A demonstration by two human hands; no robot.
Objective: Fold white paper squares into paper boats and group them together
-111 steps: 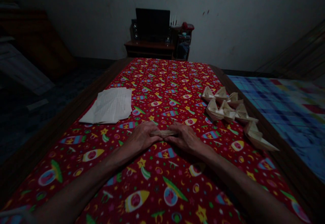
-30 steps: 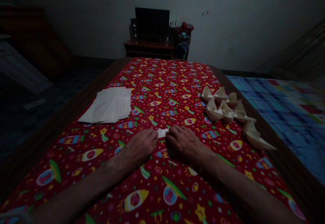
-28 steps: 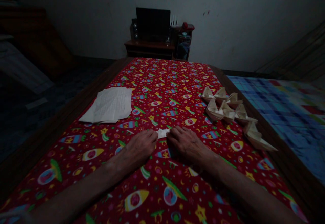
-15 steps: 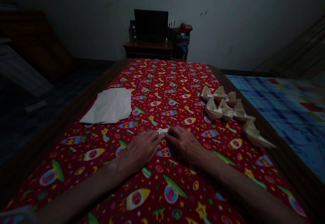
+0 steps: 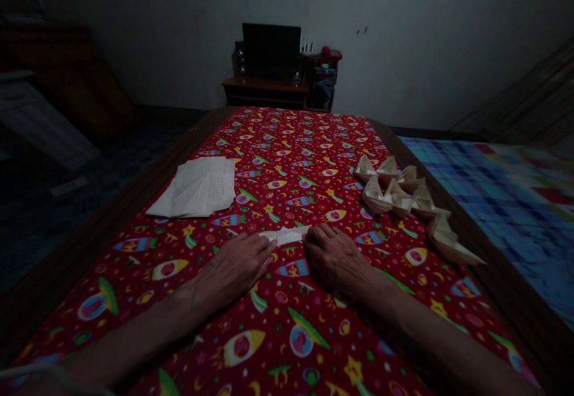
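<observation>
A narrow folded strip of paper lies flat on the red printed cloth, between my hands. The fingers of my left hand are pressed together on its left end. On its right end, my right hand has its fingers curled down and closed. Both hands cover the tips of the strip, while its white middle shows. To the right stand several folded paper boats, grouped in rows. A stack of loose paper sheets lies to the left, beyond my left hand.
The red cloth covers a long table with dark wooden edges. Past its far end, a black monitor and speakers stand on a small desk. At right is a blue checked surface; a wooden cabinet stands at left.
My hands have moved apart along the paper strip, the left one leftward and the right one slightly rightward. More of the strip's middle now shows. The view has shifted slightly.
</observation>
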